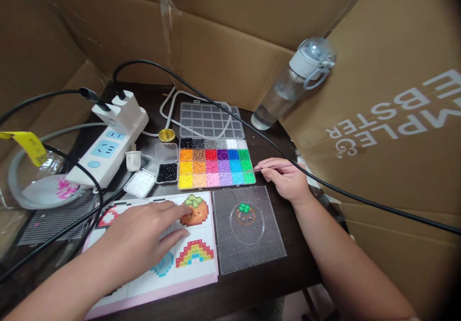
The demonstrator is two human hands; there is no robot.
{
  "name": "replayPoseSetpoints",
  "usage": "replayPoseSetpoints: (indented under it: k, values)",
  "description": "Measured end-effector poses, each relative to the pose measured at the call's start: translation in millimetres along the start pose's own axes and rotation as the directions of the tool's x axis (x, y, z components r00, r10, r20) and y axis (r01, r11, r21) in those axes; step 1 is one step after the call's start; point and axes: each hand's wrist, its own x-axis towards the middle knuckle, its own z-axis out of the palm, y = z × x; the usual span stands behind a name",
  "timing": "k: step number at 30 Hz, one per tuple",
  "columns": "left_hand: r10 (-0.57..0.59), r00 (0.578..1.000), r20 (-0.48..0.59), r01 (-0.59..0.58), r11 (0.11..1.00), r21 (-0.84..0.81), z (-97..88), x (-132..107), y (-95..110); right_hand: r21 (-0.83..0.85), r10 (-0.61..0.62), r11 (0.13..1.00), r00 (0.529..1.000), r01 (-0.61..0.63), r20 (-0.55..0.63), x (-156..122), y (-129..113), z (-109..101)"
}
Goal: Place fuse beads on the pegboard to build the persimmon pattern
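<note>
Pinkish tweezers (pixel 265 169) clamped in right hand (pixel 284 181), tips at green beads (pixel 249 178); left hand (pixel 144 232) loosely spread on pattern sheet (pixel 151 290).

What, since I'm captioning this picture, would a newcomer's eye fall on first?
Probably the bead box, its bright rows of colour near the picture's centre. Next, the left hand is over the pattern sheet nearer the viewer, and the right hand holds a slim tool at the box's right side. Right of the sheet, a small bead figure sits on the clear pegboard.
</note>
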Motion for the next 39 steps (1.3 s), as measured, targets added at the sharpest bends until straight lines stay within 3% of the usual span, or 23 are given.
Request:
replayPoseSetpoints:
  k: [17, 26, 33, 36, 39]
  values:
    - [0.001, 1.000, 0.014, -0.001, 1.000, 0.009, -0.2, -0.6, -0.2, 0.060, 0.101, 0.994, 0.991, -0.095, -0.091, -1.5, 1.4, 3.5]
    - [0.025, 0.999, -0.036, -0.025, 0.999, 0.020, 1.7, -2.0, -0.8, 0.264, 0.083, 0.963, 0.993, -0.058, -0.088, -1.0, 1.5, 6.2]
    - [-0.005, 1.000, -0.002, 0.005, 1.000, 0.023, -1.2, -1.0, 1.0, 0.112, 0.004, 0.994, 0.998, 0.002, -0.055, -4.7, -11.8, 12.9]
    - [-0.001, 1.000, 0.001, 0.001, 1.000, 0.021, -1.9, -0.3, 1.8, 0.199, 0.058, 0.979, 0.991, -0.032, -0.124, -2.8, -10.5, 11.9]
    - [0.007, 1.000, -0.001, -0.007, 1.000, 0.028, -2.0, -0.4, 2.3, 0.399, 0.158, 0.913, 0.977, -0.089, -0.142, 4.8, -8.5, 11.4]
